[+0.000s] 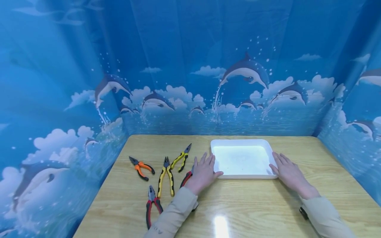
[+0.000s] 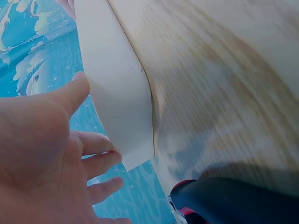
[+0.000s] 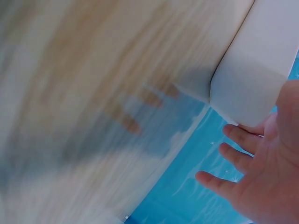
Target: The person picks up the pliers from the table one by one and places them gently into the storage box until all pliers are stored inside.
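A shallow white rectangular tray (image 1: 242,158) lies on the table between two hands. The left hand (image 1: 203,173) is at its left side, fingers spread and fairly straight, with the thumb by the near left corner. In the left wrist view, the fingertips of that left hand (image 2: 51,144) touch the tray's outer wall (image 2: 117,84). At the opposite side, the right hand (image 1: 288,170) has straight fingers along the right wall and its thumb at the near right rim. The right wrist view has this right hand (image 3: 266,168) beside the tray's corner (image 3: 252,88).
Left of the tray lie orange-handled pliers (image 1: 141,167), two yellow-handled pliers (image 1: 166,175) (image 1: 181,158) and red-and-black pliers (image 1: 153,203). Another red-handled pair (image 1: 187,178) is partly hidden by the left hand. A blue dolphin-print curtain (image 1: 190,66) surrounds the wooden table (image 1: 253,205).
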### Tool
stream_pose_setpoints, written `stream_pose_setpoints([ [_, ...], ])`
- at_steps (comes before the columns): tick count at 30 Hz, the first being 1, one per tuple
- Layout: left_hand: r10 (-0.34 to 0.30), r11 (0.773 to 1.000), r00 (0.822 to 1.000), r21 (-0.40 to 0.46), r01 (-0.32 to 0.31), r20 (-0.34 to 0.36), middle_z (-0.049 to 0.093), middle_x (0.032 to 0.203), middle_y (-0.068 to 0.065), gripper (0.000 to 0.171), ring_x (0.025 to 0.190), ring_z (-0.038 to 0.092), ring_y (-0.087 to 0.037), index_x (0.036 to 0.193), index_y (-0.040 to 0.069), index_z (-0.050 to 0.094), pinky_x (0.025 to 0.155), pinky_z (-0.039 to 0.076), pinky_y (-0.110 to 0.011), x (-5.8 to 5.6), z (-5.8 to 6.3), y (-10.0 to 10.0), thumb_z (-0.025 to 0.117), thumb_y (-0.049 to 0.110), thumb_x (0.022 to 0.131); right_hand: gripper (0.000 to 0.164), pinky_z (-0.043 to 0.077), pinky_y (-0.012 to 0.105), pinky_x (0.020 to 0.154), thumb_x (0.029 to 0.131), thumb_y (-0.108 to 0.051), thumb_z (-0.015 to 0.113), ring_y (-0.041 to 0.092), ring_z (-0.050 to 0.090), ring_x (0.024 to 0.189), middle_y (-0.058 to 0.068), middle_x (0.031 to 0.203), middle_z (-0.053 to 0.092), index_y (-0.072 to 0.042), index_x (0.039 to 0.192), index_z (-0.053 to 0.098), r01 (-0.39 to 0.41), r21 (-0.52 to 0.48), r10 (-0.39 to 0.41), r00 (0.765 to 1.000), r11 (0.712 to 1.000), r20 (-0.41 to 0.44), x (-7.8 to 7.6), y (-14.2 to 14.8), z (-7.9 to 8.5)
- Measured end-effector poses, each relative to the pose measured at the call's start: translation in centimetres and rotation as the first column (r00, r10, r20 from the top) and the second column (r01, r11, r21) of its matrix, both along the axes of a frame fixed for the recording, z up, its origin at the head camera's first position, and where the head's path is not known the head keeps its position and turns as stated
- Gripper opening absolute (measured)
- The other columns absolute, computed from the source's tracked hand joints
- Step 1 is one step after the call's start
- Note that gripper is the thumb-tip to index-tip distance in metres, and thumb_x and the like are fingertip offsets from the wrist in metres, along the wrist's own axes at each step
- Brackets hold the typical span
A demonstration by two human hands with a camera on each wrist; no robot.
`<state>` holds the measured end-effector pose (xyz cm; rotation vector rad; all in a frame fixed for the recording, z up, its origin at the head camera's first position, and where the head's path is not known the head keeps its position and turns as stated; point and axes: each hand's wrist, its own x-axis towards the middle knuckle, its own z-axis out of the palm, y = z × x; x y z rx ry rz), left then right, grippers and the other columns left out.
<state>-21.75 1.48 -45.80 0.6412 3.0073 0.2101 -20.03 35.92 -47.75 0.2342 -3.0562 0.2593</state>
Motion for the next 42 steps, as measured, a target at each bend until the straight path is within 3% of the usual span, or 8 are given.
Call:
stream_pose_setpoints([
  [11,0.0,1.0,0.999,0.003,0.001,-0.033,0.032,0.164,-0.007,0.077,0.153,0.023,-0.031,0.157,0.008,0.035,0.12,0.021,-0.061,1.2,0.2,-0.8,0.05,0.058,0.1,0.067,0.03,0.076,0.103,0.109,-0.037,0.042,0.058,0.031,0.138,0.039,0.152,0.031,0.014,0.152,0.028,-0.014,0.008,0.014,1.0,1.0,0.002,1.0,-0.9,0.6],
  [15,-0.004,1.0,0.999,-0.012,0.004,-0.034,0.031,0.164,-0.006,0.078,0.153,0.021,-0.031,0.157,0.009,0.034,0.12,0.019,-0.061,1.0,0.0,-1.1,0.049,0.06,0.1,0.068,0.031,0.075,0.104,0.109,-0.037,0.042,0.058,0.032,0.137,0.04,0.152,0.03,0.015,0.151,0.027,-0.029,-0.006,0.029,1.0,1.0,-0.013,1.2,-1.0,0.6],
  [23,-0.016,0.996,1.0,0.088,0.017,-0.01,0.031,0.164,-0.011,0.081,0.154,0.018,-0.034,0.158,0.005,0.032,0.12,0.018,-0.063,0.7,0.0,-1.7,0.052,0.058,0.1,0.078,0.023,0.078,0.105,0.106,-0.047,0.048,0.05,0.024,0.146,0.028,0.161,0.024,0.005,0.157,0.022,-0.101,-0.067,0.099,0.995,0.993,-0.028,0.9,-0.3,0.7],
  [32,-0.025,0.997,1.0,0.068,0.026,-0.008,0.03,0.164,-0.011,0.084,0.154,0.018,-0.033,0.158,0.006,0.032,0.119,0.019,-0.063,0.8,-0.1,-1.8,0.05,0.062,0.098,0.077,0.021,0.08,0.104,0.105,-0.05,0.046,0.049,0.024,0.147,0.026,0.161,0.025,0.005,0.156,0.027,-0.102,-0.061,0.099,0.994,0.993,-0.045,0.5,0.3,-0.3],
  [42,-0.035,0.995,0.999,0.097,0.036,-0.009,0.03,0.164,-0.012,0.086,0.153,0.02,-0.035,0.157,0.004,0.033,0.119,0.018,-0.064,0.9,-0.3,-2.5,0.055,0.061,0.096,0.079,0.02,0.08,0.104,0.105,-0.05,0.045,0.05,0.024,0.146,0.026,0.162,0.022,0.006,0.157,0.024,-0.068,-0.053,0.069,0.998,0.996,0.008,1.4,-1.0,0.3],
])
